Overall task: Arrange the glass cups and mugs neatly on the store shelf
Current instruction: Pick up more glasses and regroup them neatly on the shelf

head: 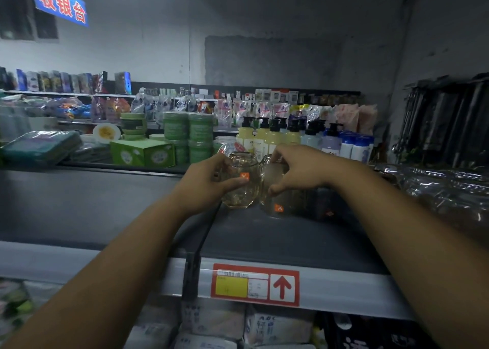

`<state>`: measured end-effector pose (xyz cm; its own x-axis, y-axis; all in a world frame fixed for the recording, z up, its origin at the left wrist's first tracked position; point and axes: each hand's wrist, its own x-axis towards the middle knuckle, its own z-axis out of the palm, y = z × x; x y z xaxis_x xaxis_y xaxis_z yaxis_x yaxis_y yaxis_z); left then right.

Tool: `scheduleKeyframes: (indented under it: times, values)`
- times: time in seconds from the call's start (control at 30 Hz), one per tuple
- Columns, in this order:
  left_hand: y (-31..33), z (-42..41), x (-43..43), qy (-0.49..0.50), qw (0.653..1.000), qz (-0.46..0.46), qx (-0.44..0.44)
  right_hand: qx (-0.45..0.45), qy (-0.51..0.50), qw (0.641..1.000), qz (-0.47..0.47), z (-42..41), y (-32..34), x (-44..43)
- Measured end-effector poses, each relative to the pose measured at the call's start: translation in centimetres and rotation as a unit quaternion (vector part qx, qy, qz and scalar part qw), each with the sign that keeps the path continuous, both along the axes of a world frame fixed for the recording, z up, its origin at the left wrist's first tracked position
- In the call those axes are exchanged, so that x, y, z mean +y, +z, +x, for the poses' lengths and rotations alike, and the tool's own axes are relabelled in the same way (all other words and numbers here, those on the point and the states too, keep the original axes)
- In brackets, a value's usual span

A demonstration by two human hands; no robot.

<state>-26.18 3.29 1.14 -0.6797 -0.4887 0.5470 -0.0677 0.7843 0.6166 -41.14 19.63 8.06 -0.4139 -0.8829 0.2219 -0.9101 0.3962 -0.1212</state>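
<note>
L hand (206, 183) fingers curl round glass cup (242, 190); R hand (300, 171) fingers grip second cup (275, 187) just beside it. Both well back from shelf (105, 205) front edge, open room to L.

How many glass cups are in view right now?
2 for certain: the left cup gripped by the left hand, and the right cup beside it, gripped by the right hand. A faint orange sticker further right may mark a third in the dark; I cannot tell.
</note>
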Motion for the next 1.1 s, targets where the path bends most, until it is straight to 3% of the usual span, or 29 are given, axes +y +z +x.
scheduleKeyframes:
  times: [0.2, 0.3, 0.37, 0.47, 0.57, 0.63, 0.7, 0.8, 0.9, 1.0, 1.1]
  values:
    - [0.6, 1.0, 0.4, 0.007, 0.999, 0.053, 0.006, 0.054, -0.021, 0.998, -0.014, 0.9, -0.8, 0.9]
    - [1.6, 2.5, 1.1, 0.006, 0.987, 0.147, 0.068, 0.051, 0.037, 0.989, -0.136, 2.2, -1.5, 1.5]
    - [2.3, 3.4, 2.1, -0.031, 0.958, 0.245, 0.148, -0.024, 0.072, 0.969, -0.235, 3.5, -1.9, 1.4]
    - [2.7, 4.2, 3.6, -0.118, 0.883, 0.390, 0.232, -0.214, 0.080, 0.923, -0.311, 5.4, -2.3, 0.4]
    - [2.4, 4.2, 5.4, -0.181, 0.826, 0.457, 0.276, -0.453, 0.128, 0.814, -0.340, 7.0, -2.5, -0.8]
    - [2.1, 4.4, 6.1, -0.179, 0.811, 0.477, 0.289, -0.508, 0.152, 0.764, -0.368, 7.7, -2.4, -1.2]
    - [1.9, 5.1, 6.0, -0.158, 0.852, 0.439, 0.237, -0.471, 0.140, 0.781, -0.386, 7.6, -2.2, -1.4]
    - [1.7, 6.7, 4.8, -0.073, 0.927, 0.348, 0.121, -0.315, 0.125, 0.871, -0.357, 6.6, -0.9, -1.1]
    - [1.0, 7.7, 3.4, 0.042, 0.978, 0.200, 0.041, -0.182, 0.132, 0.950, -0.219, 5.5, 1.2, -1.0]
    - [-0.5, 7.8, 2.1, 0.139, 0.988, 0.046, -0.041, -0.067, 0.111, 0.990, -0.054, 5.1, 2.1, -2.1]
    - [-1.6, 7.4, 1.3, 0.165, 0.986, 0.028, -0.021, -0.001, 0.095, 0.995, 0.032, 5.6, 1.9, -3.5]
